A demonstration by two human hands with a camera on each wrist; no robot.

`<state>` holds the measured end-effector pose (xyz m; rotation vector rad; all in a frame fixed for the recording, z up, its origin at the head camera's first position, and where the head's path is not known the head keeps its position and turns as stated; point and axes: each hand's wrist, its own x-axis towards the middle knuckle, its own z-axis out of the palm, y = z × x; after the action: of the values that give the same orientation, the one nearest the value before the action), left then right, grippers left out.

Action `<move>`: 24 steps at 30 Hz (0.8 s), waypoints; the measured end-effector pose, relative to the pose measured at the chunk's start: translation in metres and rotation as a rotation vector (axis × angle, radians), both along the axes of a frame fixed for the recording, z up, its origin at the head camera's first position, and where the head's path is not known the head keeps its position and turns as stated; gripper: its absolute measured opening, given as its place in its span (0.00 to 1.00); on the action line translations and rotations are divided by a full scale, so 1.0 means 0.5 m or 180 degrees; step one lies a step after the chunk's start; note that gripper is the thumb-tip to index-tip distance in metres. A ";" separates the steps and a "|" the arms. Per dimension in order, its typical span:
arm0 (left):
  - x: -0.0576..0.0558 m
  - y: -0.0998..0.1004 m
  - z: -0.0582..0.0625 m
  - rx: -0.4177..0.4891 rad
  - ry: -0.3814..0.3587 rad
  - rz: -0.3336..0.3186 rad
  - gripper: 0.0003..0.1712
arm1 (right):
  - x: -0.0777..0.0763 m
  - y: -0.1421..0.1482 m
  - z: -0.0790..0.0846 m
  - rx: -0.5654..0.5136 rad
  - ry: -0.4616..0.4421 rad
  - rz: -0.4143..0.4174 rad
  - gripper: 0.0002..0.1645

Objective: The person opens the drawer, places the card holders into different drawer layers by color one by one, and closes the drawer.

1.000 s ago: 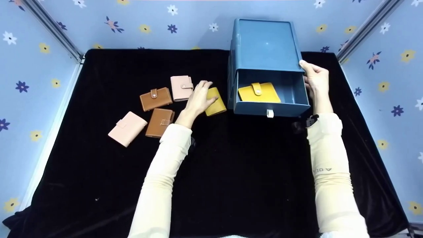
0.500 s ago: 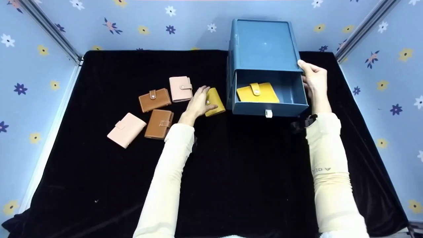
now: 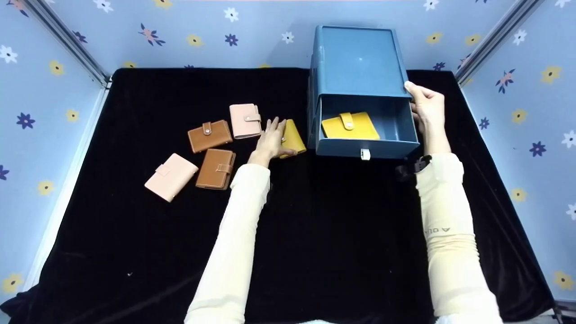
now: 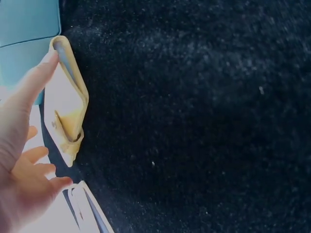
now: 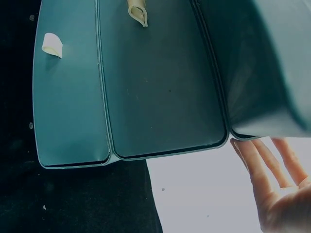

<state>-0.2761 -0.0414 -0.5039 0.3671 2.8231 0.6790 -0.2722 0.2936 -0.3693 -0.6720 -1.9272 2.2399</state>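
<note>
My left hand (image 3: 271, 140) reaches over a yellow snap wallet (image 3: 293, 135) on the black cloth. In the left wrist view its thumb (image 4: 36, 80) touches one end of the wallet, while the other fingers extend apart from it. My right hand (image 3: 430, 108) rests against the front right corner of a blue drawer cabinet (image 3: 360, 60), thumb at the top edge. The right wrist view has its fingers (image 5: 257, 170) fairly straight against the cabinet's side. Another yellow wallet (image 3: 357, 127) lies in the pulled-out top drawer (image 3: 342, 147).
Two pink wallets (image 3: 245, 120) (image 3: 171, 177) and two brown wallets (image 3: 210, 136) (image 3: 215, 168) lie on the cloth left of my left hand. Below the pulled-out drawer are lower drawers (image 5: 165, 87) with pale pull tabs (image 5: 52, 44). Flowered panels (image 3: 198, 27) stand behind and at the sides.
My left hand has shifted slightly down over the yellow wallet, its thumb now lower at the wallet's near end. My right hand and the cabinet stay as they were.
</note>
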 end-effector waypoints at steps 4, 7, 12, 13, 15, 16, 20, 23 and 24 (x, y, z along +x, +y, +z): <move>-0.003 0.008 -0.002 -0.0104 -0.0074 0.0003 0.59 | 0.000 0.000 0.000 0.0017 0.0017 0.0018 0.17; -0.005 0.014 -0.002 -0.0176 -0.0140 0.0004 0.60 | 0.001 0.000 0.000 0.0015 0.0043 0.0026 0.16; -0.010 0.020 -0.003 -0.0227 -0.0217 0.0019 0.62 | 0.000 0.000 -0.002 0.0009 0.0049 0.0025 0.15; -0.010 0.020 -0.003 -0.0228 -0.0235 0.0022 0.62 | -0.001 0.001 -0.003 0.0011 0.0052 0.0027 0.15; -0.012 0.021 -0.003 -0.0229 -0.0260 0.0027 0.62 | -0.001 0.001 -0.003 0.0019 0.0057 0.0022 0.16; -0.012 0.021 -0.003 -0.0224 -0.0265 0.0033 0.63 | -0.002 0.001 -0.004 0.0018 0.0059 0.0018 0.17; -0.012 0.022 -0.004 -0.0159 -0.0242 0.0080 0.63 | -0.003 0.002 -0.005 0.0025 0.0057 0.0009 0.19; -0.010 0.024 -0.007 -0.0034 -0.0178 0.0138 0.62 | -0.002 0.003 -0.004 0.0026 0.0050 0.0005 0.19; -0.009 0.025 -0.008 0.0007 -0.0147 0.0157 0.62 | -0.002 0.003 -0.004 0.0021 0.0044 0.0001 0.19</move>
<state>-0.2807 -0.0288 -0.5076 0.2793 2.7962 0.6914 -0.2731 0.2952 -0.3711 -0.6539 -1.9277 2.2312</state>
